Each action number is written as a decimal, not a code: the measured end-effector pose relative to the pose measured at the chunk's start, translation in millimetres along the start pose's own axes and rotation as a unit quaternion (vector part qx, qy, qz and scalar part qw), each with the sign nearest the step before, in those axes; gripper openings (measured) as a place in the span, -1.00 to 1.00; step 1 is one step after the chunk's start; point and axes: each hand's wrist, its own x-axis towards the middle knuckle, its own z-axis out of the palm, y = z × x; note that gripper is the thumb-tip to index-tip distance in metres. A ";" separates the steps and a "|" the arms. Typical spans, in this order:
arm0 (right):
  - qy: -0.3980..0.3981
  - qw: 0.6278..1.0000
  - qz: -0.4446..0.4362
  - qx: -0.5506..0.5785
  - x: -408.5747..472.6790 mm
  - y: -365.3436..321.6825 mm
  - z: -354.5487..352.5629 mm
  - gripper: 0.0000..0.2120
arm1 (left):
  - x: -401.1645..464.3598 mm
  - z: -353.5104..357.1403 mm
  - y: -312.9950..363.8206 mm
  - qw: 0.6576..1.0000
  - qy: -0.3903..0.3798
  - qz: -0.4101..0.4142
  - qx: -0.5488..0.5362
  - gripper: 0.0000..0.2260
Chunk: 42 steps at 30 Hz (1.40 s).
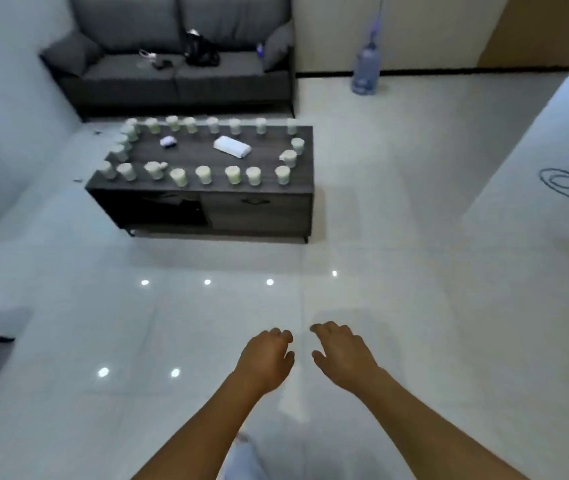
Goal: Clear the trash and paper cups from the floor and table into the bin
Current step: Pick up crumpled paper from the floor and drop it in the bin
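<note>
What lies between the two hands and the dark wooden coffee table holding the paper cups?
Only bare glossy white tile floor separates the hands from the table, as the head view shows.

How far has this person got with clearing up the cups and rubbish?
Nothing looks done yet. The paper cups ring the edge of the low table, with a white packet and a small crumpled scrap in the middle. Both the left hand and right hand hang empty over the floor, short of the table. No bin shows in this view, so the whole clearing is left.
</note>
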 end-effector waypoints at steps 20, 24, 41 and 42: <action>-0.079 0.929 -0.348 -0.097 347.7 -523.0 -10.2 -0.54 | -46.1 -231.0 -500.5 0.924 0.180 -0.317 -0.111 -0.67; -0.086 0.928 -0.349 -0.094 449.6 -580.5 -27.6 -0.53 | 10.7 -286.0 -579.2 0.918 0.183 -0.329 -0.126 -0.66; -0.140 0.948 -0.281 -0.057 793.6 -845.2 -52.1 -0.53 | 172.7 -458.7 -945.4 0.863 0.193 -0.365 -0.292 -0.71; -0.150 0.954 -0.259 -0.026 812.9 -863.3 -53.9 -0.53 | 183.2 -472.2 -969.2 0.848 0.208 -0.365 -0.322 -0.73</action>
